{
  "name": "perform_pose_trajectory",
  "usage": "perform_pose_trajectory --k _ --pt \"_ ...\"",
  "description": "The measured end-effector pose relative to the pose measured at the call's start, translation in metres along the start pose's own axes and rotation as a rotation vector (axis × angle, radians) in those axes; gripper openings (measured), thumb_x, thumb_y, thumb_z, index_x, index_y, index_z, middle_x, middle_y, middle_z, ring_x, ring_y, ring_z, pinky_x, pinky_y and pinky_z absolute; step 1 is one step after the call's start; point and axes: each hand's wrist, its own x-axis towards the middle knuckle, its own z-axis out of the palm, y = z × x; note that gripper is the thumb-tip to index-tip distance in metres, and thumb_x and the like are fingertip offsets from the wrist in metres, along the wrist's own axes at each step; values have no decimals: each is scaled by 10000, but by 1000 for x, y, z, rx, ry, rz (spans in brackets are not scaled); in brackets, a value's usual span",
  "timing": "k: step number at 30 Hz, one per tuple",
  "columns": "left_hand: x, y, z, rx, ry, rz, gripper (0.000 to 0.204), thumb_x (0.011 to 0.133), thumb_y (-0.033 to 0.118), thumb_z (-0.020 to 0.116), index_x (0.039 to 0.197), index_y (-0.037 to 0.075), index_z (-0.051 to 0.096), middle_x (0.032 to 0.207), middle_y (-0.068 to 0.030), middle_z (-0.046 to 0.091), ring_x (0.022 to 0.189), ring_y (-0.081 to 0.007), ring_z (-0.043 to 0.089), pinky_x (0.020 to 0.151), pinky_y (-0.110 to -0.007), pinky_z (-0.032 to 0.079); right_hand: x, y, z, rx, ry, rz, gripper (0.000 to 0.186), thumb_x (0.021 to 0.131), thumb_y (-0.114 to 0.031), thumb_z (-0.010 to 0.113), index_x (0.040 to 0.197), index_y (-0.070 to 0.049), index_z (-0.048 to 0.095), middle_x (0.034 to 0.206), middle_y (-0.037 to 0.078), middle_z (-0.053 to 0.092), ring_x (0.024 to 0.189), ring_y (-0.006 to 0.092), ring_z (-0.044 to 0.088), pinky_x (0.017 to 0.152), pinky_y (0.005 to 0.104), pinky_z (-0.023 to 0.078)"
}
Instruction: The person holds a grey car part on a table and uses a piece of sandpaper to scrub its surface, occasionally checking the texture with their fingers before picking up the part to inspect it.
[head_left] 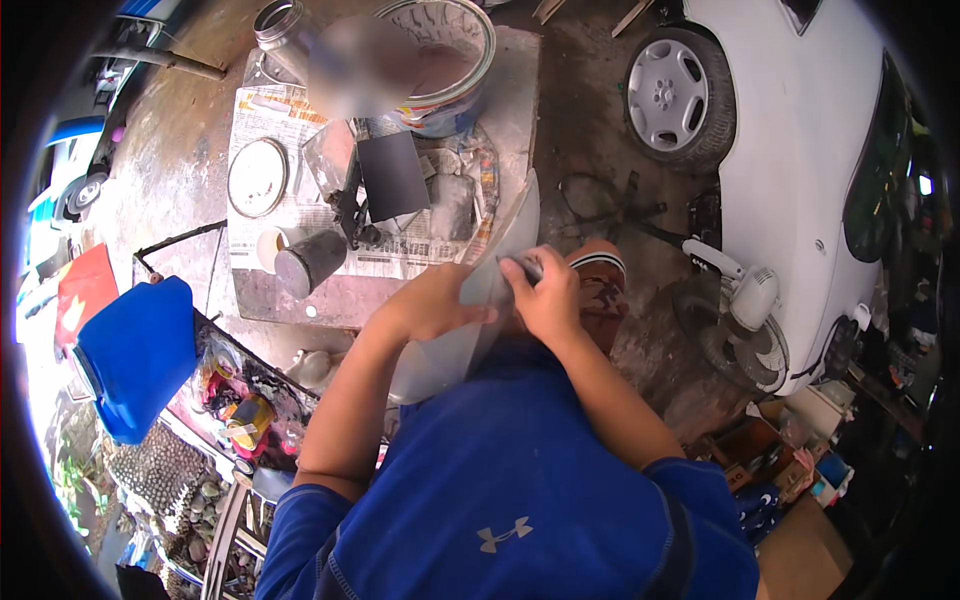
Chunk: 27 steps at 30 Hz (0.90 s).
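A smooth, curved grey-white panel (440,362) stands tilted against my lap, its upper tip reaching past the table's corner. My left hand (432,305) holds the panel, thumb along the near face and the other fingers partly hidden. On the panel's right side, my right hand (545,295) pinches a small dark grey piece (530,268), which looks like folded sandpaper, close against the surface. Beyond my hands, a black flat sheet (393,175) lies on the newspaper-covered table (330,312). Next to it are a clear plastic bag (330,160) and a grey flat piece (452,207).
A paint-smeared bucket (440,118), metal can (282,28), round lid (257,178) and dark cylindrical can (312,262) stand or lie on the table. A white car (800,130) and a fan (752,300) are at right. Left is a blue sheet-like thing (140,350).
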Motion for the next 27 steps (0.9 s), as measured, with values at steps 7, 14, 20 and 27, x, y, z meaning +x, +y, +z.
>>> perform_pose_trajectory --k 7,14,20,27 --pt "5 -13 7 -44 44 59 623 793 356 837 1175 -105 666 919 -308 712 891 -395 722 821 -449 534 -10 -9 -6 123 -93 80 264 908 -231 761 942 24 703 860 200 712 770 368 712 698 420 536" --pt "6 -19 9 -92 68 113 475 817 289 840 1137 -37 709 835 -169 733 736 -211 661 726 -388 515 10 -5 -17 171 -74 123 194 929 -156 736 969 32 712 912 192 729 823 333 728 729 380 551" --pt "7 -16 5 -114 23 83 470 813 285 843 1117 -45 703 860 -188 733 770 -226 678 755 -391 520 0 2 -1 75 -53 -32 189 917 -161 746 959 17 697 889 171 714 814 343 713 721 390 546" --pt "10 -20 5 -83 42 127 443 822 272 838 1093 -49 697 756 -159 710 673 -216 643 686 -385 511 -5 -9 7 -1 0 -143 190 883 -170 758 921 -8 666 871 170 691 771 392 699 673 437 546"
